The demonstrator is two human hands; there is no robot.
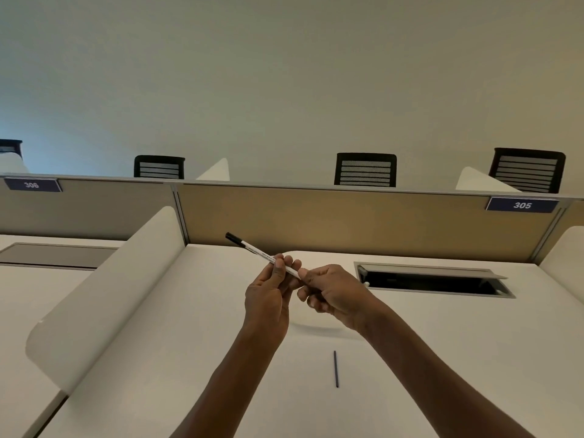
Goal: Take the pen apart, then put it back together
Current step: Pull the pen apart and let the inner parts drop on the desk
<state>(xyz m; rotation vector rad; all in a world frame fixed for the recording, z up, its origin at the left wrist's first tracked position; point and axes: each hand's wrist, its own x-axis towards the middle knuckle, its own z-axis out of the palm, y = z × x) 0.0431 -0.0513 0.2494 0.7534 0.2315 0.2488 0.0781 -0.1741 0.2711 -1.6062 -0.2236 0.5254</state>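
I hold a white pen barrel (pixel 257 252) with a black cap on its far end, tilted up to the left above the desk. My left hand (pixel 268 295) pinches the barrel at its middle. My right hand (pixel 331 292) closes its fingers around the barrel's near end, which is hidden inside the fingers. A thin dark ink refill (pixel 336 369) lies loose on the white desk (pixel 442 358), nearer to me than both hands.
An open cable hatch (pixel 433 281) is set into the desk at the right. A tan partition (pixel 363 222) with a label reading 305 stands behind, and a white curved divider (pixel 104 298) borders the left. Black chairs show beyond the partition.
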